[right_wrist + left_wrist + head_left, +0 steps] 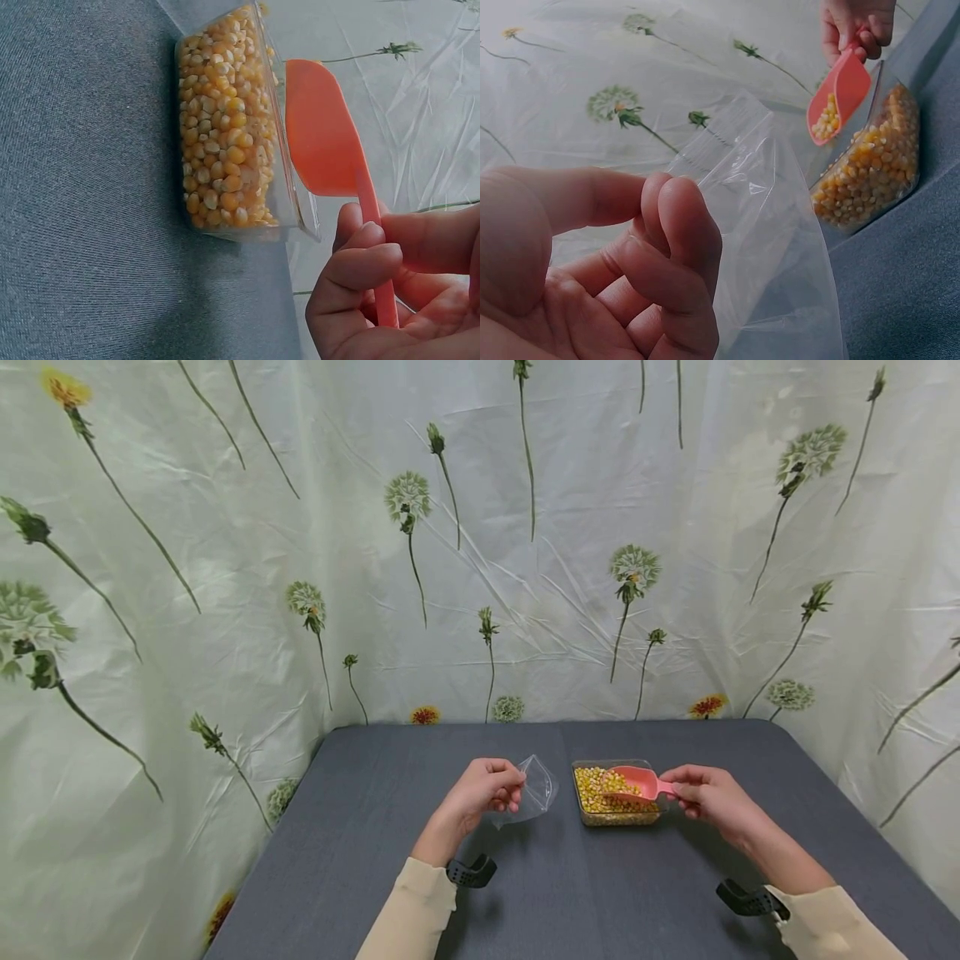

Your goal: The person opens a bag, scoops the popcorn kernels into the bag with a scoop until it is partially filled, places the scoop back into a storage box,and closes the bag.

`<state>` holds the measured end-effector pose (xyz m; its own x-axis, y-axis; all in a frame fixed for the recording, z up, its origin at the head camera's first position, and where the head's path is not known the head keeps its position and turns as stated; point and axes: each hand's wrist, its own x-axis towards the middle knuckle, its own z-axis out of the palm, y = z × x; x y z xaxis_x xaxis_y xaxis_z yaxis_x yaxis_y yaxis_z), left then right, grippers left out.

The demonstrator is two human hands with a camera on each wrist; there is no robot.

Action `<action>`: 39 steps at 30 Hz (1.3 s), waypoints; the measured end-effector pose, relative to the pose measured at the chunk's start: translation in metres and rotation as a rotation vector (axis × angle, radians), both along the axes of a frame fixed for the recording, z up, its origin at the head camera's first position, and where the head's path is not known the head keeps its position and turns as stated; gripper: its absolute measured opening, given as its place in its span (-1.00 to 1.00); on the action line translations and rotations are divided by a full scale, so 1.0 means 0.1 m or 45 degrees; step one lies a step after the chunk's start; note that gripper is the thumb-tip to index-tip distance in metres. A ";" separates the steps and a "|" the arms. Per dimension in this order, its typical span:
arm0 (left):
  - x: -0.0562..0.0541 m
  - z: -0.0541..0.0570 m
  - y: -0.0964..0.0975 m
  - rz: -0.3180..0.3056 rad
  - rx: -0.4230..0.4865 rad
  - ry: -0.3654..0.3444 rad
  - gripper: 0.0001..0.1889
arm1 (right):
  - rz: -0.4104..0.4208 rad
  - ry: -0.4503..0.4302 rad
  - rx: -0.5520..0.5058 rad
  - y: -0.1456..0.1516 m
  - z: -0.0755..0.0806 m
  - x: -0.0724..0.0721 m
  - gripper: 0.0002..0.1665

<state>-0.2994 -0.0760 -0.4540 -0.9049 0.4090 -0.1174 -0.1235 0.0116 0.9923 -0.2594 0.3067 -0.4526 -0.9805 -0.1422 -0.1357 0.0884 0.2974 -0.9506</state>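
My right hand [708,797] grips the handle of a pink scoop [643,782]. In the left wrist view the scoop [841,97] has some yellow corn kernels [826,120] in its bowl. It is held over a clear rectangular container [618,820] heaped with corn kernels [221,142]; in the right wrist view the scoop [322,135] is just above the rim. To the left, my left hand [483,793] pinches the top of a clear zip bag [536,793] between thumb and finger. The bag [780,247] hangs down with nothing in it.
A dark grey cloth covers the table [360,827]. Behind it hangs a pale curtain [480,568] printed with dandelions. Black bands [471,871] are strapped on both wrists, over beige sleeves [411,906].
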 end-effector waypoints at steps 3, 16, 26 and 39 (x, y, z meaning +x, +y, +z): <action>0.00 -0.01 0.01 -0.003 0.008 -0.004 -0.79 | -0.011 -0.004 -0.002 0.00 0.02 0.00 -0.67; 0.01 -0.01 0.05 0.018 0.012 0.001 -0.77 | 0.030 0.020 -0.028 -0.13 0.24 0.00 -0.64; 0.02 -0.02 0.08 0.026 -0.018 0.044 -0.70 | 0.074 0.038 -0.020 -0.30 0.43 0.02 -0.64; 0.04 -0.01 0.12 0.052 -0.044 0.036 -0.68 | 0.159 0.041 -0.053 -0.55 0.50 0.02 -0.65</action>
<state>-0.2953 -0.0637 -0.4551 -0.9241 0.3676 -0.1049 -0.0963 0.0417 0.9945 -0.2579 0.2521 -0.4025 -0.9585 -0.2683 -0.0959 0.0225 0.2644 -0.9642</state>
